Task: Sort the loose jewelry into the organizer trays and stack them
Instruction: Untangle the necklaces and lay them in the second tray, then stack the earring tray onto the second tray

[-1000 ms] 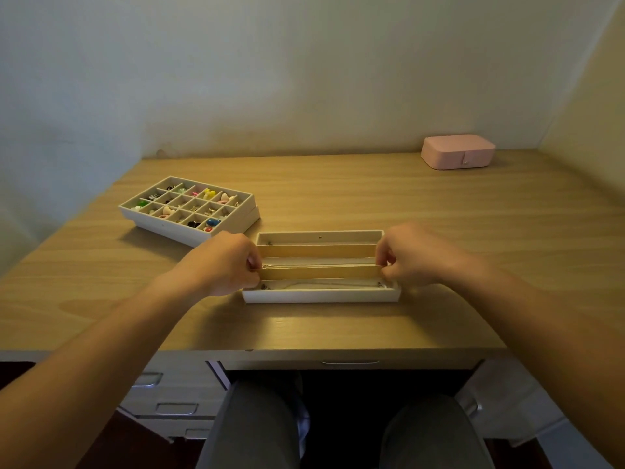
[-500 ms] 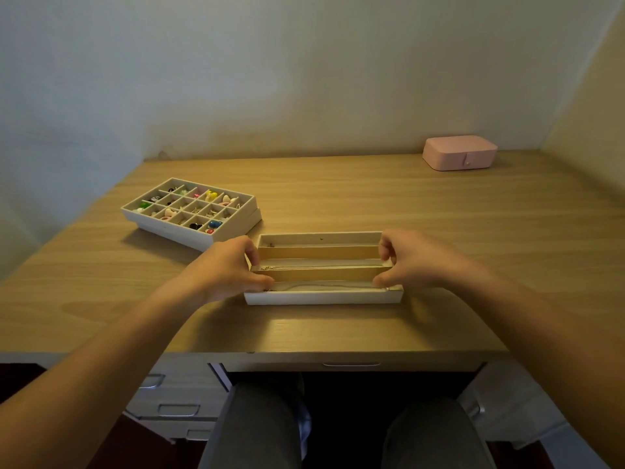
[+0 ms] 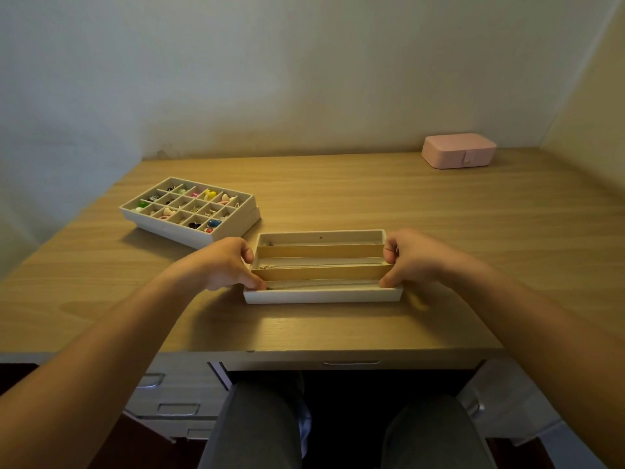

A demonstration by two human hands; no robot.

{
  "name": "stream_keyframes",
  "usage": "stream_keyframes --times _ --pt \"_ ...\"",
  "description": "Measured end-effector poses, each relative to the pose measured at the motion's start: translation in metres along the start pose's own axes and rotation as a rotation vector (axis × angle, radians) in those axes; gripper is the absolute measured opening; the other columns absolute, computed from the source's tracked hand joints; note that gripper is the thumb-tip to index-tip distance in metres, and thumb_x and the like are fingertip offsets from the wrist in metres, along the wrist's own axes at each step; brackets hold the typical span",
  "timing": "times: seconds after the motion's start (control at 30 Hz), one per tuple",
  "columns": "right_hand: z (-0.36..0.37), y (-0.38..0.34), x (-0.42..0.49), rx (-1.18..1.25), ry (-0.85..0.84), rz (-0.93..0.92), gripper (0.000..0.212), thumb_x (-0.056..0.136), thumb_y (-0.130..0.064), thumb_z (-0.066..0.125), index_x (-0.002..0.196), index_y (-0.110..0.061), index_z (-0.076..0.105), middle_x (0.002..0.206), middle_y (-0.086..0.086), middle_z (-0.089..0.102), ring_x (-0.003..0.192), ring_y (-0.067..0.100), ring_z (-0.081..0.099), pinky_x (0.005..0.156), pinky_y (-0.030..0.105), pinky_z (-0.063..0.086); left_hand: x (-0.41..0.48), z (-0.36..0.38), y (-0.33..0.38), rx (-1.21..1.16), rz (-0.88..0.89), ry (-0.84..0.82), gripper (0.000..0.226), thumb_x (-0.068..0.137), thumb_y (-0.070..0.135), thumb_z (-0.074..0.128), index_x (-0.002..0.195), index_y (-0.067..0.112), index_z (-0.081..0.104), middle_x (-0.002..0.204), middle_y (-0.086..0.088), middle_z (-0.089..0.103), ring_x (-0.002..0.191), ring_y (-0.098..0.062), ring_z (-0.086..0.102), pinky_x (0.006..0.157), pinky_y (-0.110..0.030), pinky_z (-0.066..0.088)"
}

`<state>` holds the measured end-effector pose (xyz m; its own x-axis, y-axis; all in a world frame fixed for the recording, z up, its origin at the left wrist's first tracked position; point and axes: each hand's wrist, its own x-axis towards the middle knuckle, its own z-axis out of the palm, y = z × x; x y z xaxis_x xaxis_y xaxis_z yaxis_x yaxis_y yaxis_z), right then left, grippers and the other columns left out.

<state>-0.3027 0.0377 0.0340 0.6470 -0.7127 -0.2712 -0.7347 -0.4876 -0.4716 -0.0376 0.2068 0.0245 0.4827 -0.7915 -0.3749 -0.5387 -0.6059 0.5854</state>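
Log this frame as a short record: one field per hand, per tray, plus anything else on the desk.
left hand: grips the left end of the three-slot tray
right hand: grips its right end
three-slot tray: at the front of the desk; thin chains in middle and near slots
grid tray: back left, stacked on a second tray; small colourful pieces in cells
pink box: back right, lid closed

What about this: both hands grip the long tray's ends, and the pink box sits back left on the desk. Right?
Not quite: the head view shows the pink box back right on the desk. The left hand and right hand do grip the long tray by its ends.
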Motion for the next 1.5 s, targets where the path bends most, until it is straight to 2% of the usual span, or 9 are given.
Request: stream_keyframes --times 0.17,0.37,0.53,0.83,0.9,1.07,1.2,1.33,1.5 --pt "-0.003 0.001 -0.001 0.083 -0.032 0.009 0.032 0.073 -0.012 0.089 0.081 -0.016 0.058 0.081 0.006 0.062 0.076 0.020 0.056 0.072 0.041 0.054 -0.004 -0.003 0.001 -0.066 -0.031 -0.052 0.039 0.077 0.020 0.086 0.093 0.015 0.051 0.068 -0.007 0.051 0.053 -0.016 0.034 0.042 -0.025 0.024" --pt "-0.001 0.002 -0.005 0.103 -0.009 0.007 0.029 0.076 -0.012 0.086 0.086 -0.015 0.058 0.086 0.008 0.065 0.079 0.021 0.060 0.079 0.046 0.059 -0.010 0.001 0.000 -0.080 -0.030 -0.055 0.035 0.081 0.031 0.082 0.090 0.013 0.053 0.068 -0.007 0.055 0.057 -0.017 0.039 0.048 -0.027 0.028" --pt "-0.001 0.005 -0.011 0.295 0.004 0.093 0.021 0.093 -0.026 0.071 0.102 -0.018 0.054 0.101 0.008 0.064 0.085 0.018 0.065 0.064 0.030 0.057 -0.013 0.001 -0.007 -0.231 -0.073 -0.020 0.042 0.090 0.049 0.068 0.107 0.010 0.064 0.067 -0.004 0.062 0.054 -0.013 0.050 0.047 -0.023 0.032" --pt "0.005 0.008 -0.007 0.420 0.071 0.158 0.006 0.101 -0.022 0.059 0.098 -0.018 0.062 0.086 0.006 0.068 0.070 0.016 0.067 0.063 0.030 0.057 -0.013 0.010 -0.006 -0.235 -0.027 0.080 0.020 0.099 0.032 0.059 0.103 0.013 0.064 0.066 -0.003 0.061 0.053 -0.012 0.055 0.047 -0.022 0.039" --pt "0.006 0.009 -0.004 0.425 0.097 0.168 0.007 0.099 -0.022 0.061 0.101 -0.017 0.064 0.086 0.006 0.069 0.069 0.016 0.068 0.062 0.029 0.058 -0.012 0.010 -0.005 -0.166 0.009 0.178 0.024 0.100 0.032 0.058 0.098 0.010 0.068 0.069 -0.003 0.066 0.056 -0.014 0.057 0.051 -0.024 0.042" --pt "0.008 0.010 0.003 0.428 0.152 0.187 0.008 0.097 -0.022 0.064 0.099 -0.016 0.068 0.087 0.007 0.071 0.069 0.017 0.070 0.055 0.026 0.055 -0.010 -0.007 -0.015 0.270 0.160 0.746 0.021 0.092 0.040 0.067 0.105 0.025 0.059 0.097 0.000 0.069 0.088 -0.021 0.064 0.072 -0.040 0.057" --pt "0.013 0.002 0.010 0.497 0.190 0.204 0.011 0.096 -0.017 0.062 0.095 -0.010 0.070 0.085 0.010 0.073 0.062 0.017 0.071 0.056 0.030 0.059 -0.001 -0.016 -0.021 0.375 0.039 0.739 0.035 0.090 0.042 0.069 0.115 0.023 0.053 0.111 -0.005 0.069 0.095 -0.026 0.063 0.071 -0.040 0.053" --pt "0.022 -0.007 0.017 0.577 0.191 0.240 0.016 0.093 -0.017 0.063 0.094 -0.004 0.073 0.083 0.013 0.075 0.063 0.022 0.074 0.064 0.039 0.064 0.004 -0.023 -0.030 0.225 -0.018 0.746 0.039 0.091 0.050 0.063 0.115 0.024 0.050 0.102 0.001 0.061 0.089 -0.020 0.055 0.068 -0.037 0.046" --pt "0.004 -0.049 0.017 -0.020 0.447 0.095 0.024 0.091 -0.040 0.061 0.103 -0.019 0.059 0.094 0.000 0.060 0.086 0.023 0.057 0.073 0.035 0.047 0.013 -0.059 -0.059 -0.028 -0.103 0.914 0.036 0.094 0.045 0.052 0.117 0.017 0.050 0.110 -0.012 0.063 0.099 -0.035 0.060 0.079 -0.042 0.050"
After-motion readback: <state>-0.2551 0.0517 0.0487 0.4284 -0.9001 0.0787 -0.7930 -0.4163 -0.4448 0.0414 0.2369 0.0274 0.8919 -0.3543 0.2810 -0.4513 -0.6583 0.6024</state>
